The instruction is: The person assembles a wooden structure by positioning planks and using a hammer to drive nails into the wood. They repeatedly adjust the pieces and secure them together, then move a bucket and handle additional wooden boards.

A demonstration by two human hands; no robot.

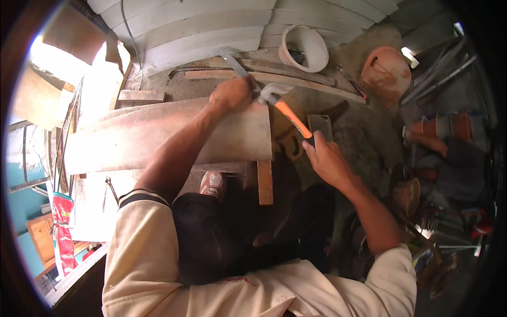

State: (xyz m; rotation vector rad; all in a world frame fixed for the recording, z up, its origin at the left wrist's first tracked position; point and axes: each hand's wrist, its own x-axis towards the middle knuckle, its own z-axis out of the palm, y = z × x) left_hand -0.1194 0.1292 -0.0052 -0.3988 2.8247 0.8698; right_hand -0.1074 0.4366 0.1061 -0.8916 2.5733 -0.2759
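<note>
My right hand (326,157) grips the black end of a claw hammer (288,112) with an orange handle; its steel head sits at the far right corner of a wide wooden board (158,138). My left hand (231,94) rests closed on that same corner, right beside the hammer head; whether it pinches something small I cannot tell. The board lies across a narrow wooden strip (265,182) in front of my knees.
A white bucket (304,47) and an orange basin (387,71) stand on the dirt floor beyond. Long wooden battens (274,77) lie behind the board, a hand saw (292,142) beside it. Another person (449,158) crouches at the right. Corrugated sheets lean at the back.
</note>
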